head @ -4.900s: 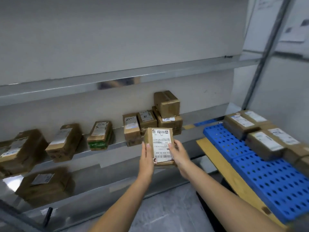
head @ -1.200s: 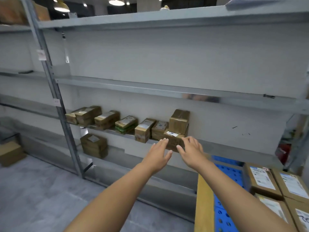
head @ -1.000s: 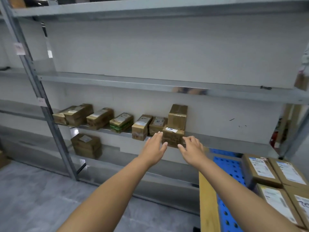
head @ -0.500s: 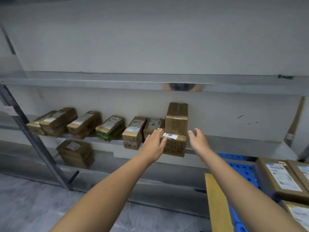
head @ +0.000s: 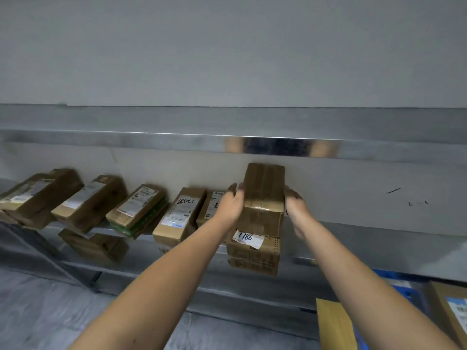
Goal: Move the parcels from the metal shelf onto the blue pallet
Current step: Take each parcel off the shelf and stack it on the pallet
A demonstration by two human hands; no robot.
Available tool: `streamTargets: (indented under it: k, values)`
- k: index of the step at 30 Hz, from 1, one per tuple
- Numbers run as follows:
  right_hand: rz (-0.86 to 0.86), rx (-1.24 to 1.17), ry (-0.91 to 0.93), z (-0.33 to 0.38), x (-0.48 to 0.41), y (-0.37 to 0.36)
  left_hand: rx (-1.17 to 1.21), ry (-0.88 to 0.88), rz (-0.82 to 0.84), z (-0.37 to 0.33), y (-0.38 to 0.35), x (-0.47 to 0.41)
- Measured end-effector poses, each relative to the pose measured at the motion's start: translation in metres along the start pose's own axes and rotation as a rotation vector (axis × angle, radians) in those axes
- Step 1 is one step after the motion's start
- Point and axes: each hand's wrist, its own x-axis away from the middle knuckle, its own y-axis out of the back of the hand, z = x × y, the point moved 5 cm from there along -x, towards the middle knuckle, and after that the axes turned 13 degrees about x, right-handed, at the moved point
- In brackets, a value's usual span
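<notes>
Closing in, left hand (head: 231,204) and right hand (head: 296,207) now grip the top parcel (head: 262,195); at least 6 others wait on the metal shelf (head: 366,261).

The top parcel (head: 264,198) is plain brown. The white label (head: 249,239) below bears dark-blue handwriting. The pallet (head: 406,294) is blue.
</notes>
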Motion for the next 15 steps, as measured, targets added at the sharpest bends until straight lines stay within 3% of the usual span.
streamTargets:
  k: [7, 15]
  values:
    - [0.127, -0.258, -0.057, -0.004, -0.007, -0.025, 0.313, 0.156, 0.004, 0.015, -0.011, -0.02]
    - [0.085, -0.229, -0.081, 0.0, 0.043, -0.02, 0.47, 0.102, 0.067, 0.013, 0.005, 0.029]
